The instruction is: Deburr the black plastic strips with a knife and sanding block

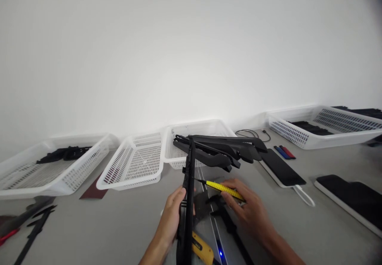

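My left hand (170,217) is closed around a long black plastic part (188,209), held upright with its far end overlapping the middle basket. My right hand (250,207) grips a yellow-handled craft knife (225,188) like a pen. Its thin dark tip points left and lies at or very near the part's edge; contact cannot be made out. Under my right hand lies a black caliper (231,227). A yellow tool (203,249), partly hidden by the part, lies on the table beside a strip with a glowing blue light (220,253).
Several curved black parts (221,149) lie across a white basket (199,127). More white baskets (143,159) (56,177) (295,131) line the wall. On the right are a black-topped slab with a white strap (282,167), another slab (352,199) and blue and red sticks (283,152). A second caliper (36,231) lies left.
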Action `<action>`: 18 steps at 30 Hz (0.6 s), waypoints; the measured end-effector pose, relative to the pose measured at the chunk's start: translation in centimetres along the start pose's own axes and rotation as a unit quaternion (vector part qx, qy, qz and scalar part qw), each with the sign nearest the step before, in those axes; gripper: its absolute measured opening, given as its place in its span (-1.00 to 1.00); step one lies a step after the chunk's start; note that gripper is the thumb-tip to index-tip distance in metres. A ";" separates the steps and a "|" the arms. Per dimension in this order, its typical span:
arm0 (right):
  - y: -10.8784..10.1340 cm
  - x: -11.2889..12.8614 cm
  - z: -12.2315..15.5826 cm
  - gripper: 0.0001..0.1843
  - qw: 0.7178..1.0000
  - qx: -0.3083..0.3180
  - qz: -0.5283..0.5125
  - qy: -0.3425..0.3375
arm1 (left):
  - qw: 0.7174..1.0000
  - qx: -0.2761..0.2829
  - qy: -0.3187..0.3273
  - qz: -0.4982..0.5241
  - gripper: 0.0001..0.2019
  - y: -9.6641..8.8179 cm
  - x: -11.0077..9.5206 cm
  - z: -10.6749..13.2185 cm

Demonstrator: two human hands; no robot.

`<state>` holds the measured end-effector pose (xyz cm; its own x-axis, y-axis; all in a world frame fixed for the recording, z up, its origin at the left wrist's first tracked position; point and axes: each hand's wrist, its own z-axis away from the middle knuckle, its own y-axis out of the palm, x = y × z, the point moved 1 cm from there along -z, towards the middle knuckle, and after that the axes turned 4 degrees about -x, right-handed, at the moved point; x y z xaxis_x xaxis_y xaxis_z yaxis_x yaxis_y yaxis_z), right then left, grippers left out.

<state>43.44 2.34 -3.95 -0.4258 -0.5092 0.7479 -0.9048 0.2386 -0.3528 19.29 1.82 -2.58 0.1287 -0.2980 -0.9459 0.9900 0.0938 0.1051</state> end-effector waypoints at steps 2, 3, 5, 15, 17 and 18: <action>-0.1 0.1 0.0 -0.72 1.000 0.012 0.008 0.008 | 1.000 0.009 0.000 -0.004 -0.38 0.0 0.1 0.1; -0.1 0.2 0.0 -0.74 0.999 0.033 0.009 0.010 | 1.000 0.010 0.003 -0.001 -0.37 0.0 0.1 0.1; -0.1 0.3 0.0 -0.76 0.998 0.060 0.006 0.011 | 1.000 0.013 0.011 0.006 -0.34 0.1 0.2 0.1; -0.4 1.0 -0.3 -0.80 0.997 0.071 0.022 0.017 | 0.999 0.024 0.027 -0.011 -0.35 0.3 0.8 -0.3; -0.5 1.1 -0.3 -0.81 0.997 0.076 0.020 0.008 | 0.999 0.028 0.029 -0.003 -0.36 0.3 1.0 -0.3; -0.5 1.2 -0.2 -0.81 0.997 0.070 0.015 0.004 | 0.999 0.026 0.030 0.002 -0.37 0.3 1.0 -0.3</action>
<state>43.41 1.81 -2.78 -0.4541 -0.4960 0.7401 -0.8825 0.1362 -0.4502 19.74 1.89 -3.58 0.1305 -0.2398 -0.9620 0.9914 0.0446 0.1234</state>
